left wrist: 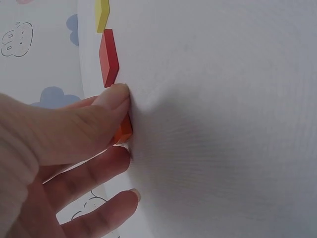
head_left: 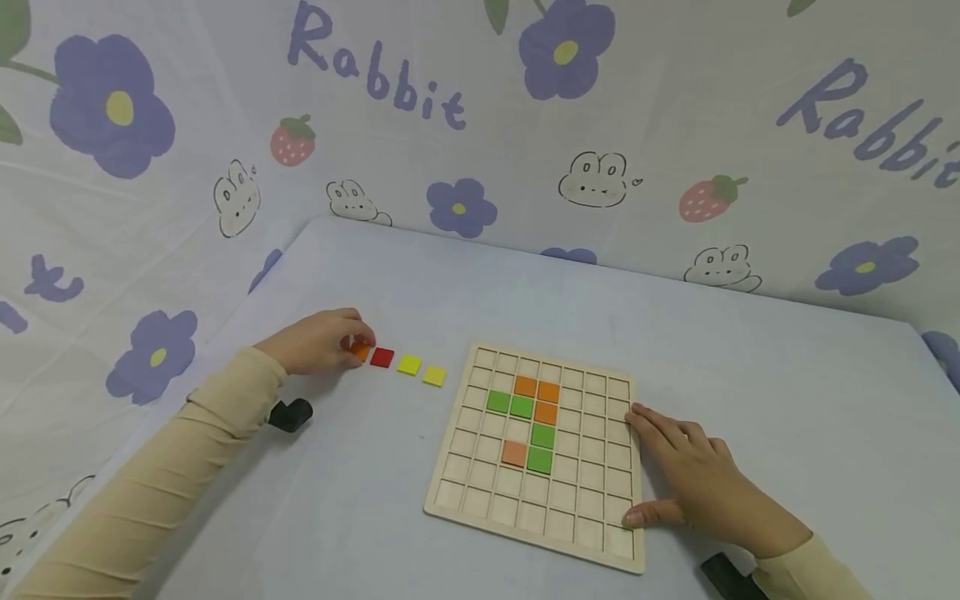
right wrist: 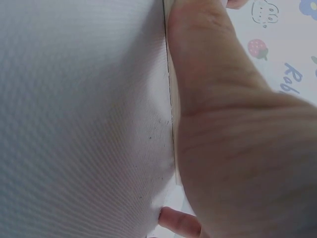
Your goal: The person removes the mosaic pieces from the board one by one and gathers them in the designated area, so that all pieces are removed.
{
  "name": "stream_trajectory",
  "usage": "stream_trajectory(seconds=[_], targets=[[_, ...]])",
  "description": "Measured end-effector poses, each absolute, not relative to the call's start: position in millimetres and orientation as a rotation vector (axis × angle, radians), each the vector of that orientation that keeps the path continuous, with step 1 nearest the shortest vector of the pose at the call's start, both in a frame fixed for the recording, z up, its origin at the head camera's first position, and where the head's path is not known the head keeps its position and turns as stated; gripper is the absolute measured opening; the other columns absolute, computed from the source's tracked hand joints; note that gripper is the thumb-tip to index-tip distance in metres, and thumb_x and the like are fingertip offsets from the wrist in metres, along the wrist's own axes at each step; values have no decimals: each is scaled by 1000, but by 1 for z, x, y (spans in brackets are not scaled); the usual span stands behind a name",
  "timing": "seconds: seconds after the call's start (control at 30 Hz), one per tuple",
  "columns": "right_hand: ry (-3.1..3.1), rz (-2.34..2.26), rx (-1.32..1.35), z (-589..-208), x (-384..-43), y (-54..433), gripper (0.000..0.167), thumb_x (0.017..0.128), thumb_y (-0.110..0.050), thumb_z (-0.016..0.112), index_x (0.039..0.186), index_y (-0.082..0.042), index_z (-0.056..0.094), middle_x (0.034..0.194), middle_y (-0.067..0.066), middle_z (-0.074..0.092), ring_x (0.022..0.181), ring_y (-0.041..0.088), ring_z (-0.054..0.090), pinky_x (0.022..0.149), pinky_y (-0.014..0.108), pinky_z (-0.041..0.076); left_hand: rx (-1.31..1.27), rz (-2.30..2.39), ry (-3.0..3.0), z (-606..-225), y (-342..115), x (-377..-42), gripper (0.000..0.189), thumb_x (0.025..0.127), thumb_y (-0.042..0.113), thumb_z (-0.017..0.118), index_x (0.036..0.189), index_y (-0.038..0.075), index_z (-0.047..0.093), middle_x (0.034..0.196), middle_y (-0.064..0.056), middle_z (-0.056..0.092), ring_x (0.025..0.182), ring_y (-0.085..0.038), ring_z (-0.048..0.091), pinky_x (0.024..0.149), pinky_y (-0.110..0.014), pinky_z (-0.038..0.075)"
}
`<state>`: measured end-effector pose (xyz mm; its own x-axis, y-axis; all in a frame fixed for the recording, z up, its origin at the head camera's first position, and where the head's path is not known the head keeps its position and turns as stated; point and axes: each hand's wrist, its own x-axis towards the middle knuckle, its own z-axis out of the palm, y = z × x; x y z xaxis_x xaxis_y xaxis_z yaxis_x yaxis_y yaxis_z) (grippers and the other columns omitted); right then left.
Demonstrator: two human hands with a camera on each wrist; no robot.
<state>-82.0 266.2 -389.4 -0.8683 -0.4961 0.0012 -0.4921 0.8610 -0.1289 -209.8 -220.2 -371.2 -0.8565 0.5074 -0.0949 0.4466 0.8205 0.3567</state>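
L hand (head_left: 318,340) pinches orange tile (head_left: 361,352), left of ctr in head view, beside red tile (head_left: 382,357) & 2 yellow tiles (head_left: 409,364) on table (head_left: 465,292). R hand (head_left: 697,475), thumb & fingers spread apart, rests on R edge of grid board (head_left: 483,525), lower ctr.

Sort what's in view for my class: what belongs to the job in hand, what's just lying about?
Likely part of the job:
orange tile, pinched by the left hand
grid board, touched by the right hand
tiles set in the board
red tile, two yellow tiles, in a row

Just about:
patterned backdrop
black wrist pieces
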Motion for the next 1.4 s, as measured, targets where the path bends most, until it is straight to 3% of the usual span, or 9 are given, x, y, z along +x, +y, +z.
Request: stream_trajectory(seconds=[0.23, 0.43, 0.57, 0.77, 1.03, 1.4], targets=[[2997, -194, -792, -392, -82, 268, 115, 64, -82, 56, 150, -12, 25, 153, 10, 28, 119, 37, 43, 77, 48, 38, 737, 452, 2793, -367, -217, -208, 27, 83, 6, 72, 109, 10, 66, 102, -2, 58, 91, -20, 56, 85, -36, 50], [3001, -202, -791, -394, -83, 270, 116, 63, -82, 56, 150, -13, 24, 153, 9, 29, 120, 37, 43, 78, 49, 38, 685, 317, 2749, -356, -205, -208, 48, 85, 11, 70, 131, 12, 55, 110, -6, 57, 100, -22, 58, 89, -40, 50], [2997, -214, -790, -394, -83, 270, 116, 63, -83, 55, 151, -13, 24, 154, 10, 29, 121, 38, 43, 79, 50, 38, 701, 230, 2761, -349, -192, -210, 55, 85, 18, 71, 136, 13, 51, 114, -8, 57, 100, -23, 57, 89, -45, 48], [2991, -226, -782, -393, -83, 271, 117, 63, -83, 55, 151, -12, 24, 154, 11, 29, 123, 38, 41, 81, 51, 38, 820, 142, 2844, -336, -168, -207, 53, 86, 27, 71, 134, 12, 53, 122, -13, 56, 110, -30, 52, 88, -53, 43], [2992, -217, -809, -392, -83, 270, 116, 63, -83, 54, 150, -11, 26, 154, 10, 30, 122, 38, 42, 81, 53, 40, 1033, 228, 2778, -337, -130, -201, 41, 91, 27, 64, 129, 14, 57, 125, -9, 58, 115, -28, 52, 89, -48, 42], [2983, -202, -795, -388, -80, 271, 116, 63, -84, 50, 149, -11, 26, 154, 10, 30, 122, 38, 43, 80, 50, 40, 1230, 310, 2656, -347, -79, -199, 31, 93, 25, 62, 122, 13, 62, 115, -5, 61, 102, -19, 59, 91, -36, 48]])
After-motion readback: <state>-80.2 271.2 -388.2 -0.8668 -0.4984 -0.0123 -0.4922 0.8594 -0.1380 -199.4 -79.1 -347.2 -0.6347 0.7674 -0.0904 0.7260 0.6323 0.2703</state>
